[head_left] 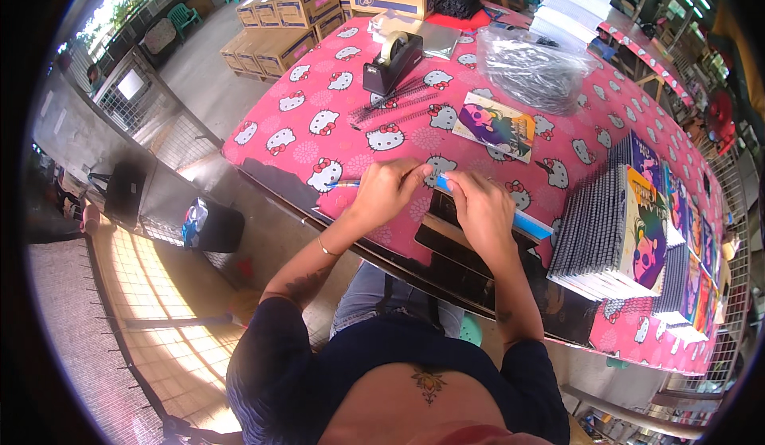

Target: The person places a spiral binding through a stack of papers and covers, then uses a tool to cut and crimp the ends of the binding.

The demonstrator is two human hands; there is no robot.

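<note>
At the near edge of the table, what looks like a thin notebook (532,225) is seen almost edge-on, with a blue and white strip showing. My right hand (484,207) is closed on its upper edge, thumb and fingers pinched. My left hand (390,192) is also closed, its fingertips pinched beside the right thumb; a bit of coloured edge shows past its far-left side. What the left fingertips hold is too small to make out. Beyond my hands a notebook with a colourful cartoon cover (496,126) lies flat. Loose black spiral coils (398,104) lie left of it.
Right of my hands stand stacks of spiral notebooks (610,234). Farther back on the pink patterned tablecloth (307,138) are a black tape dispenser (392,62), a clear plastic bag of dark coils (532,70) and a tall paper stack (575,7). Cardboard boxes (291,11) stand behind the table.
</note>
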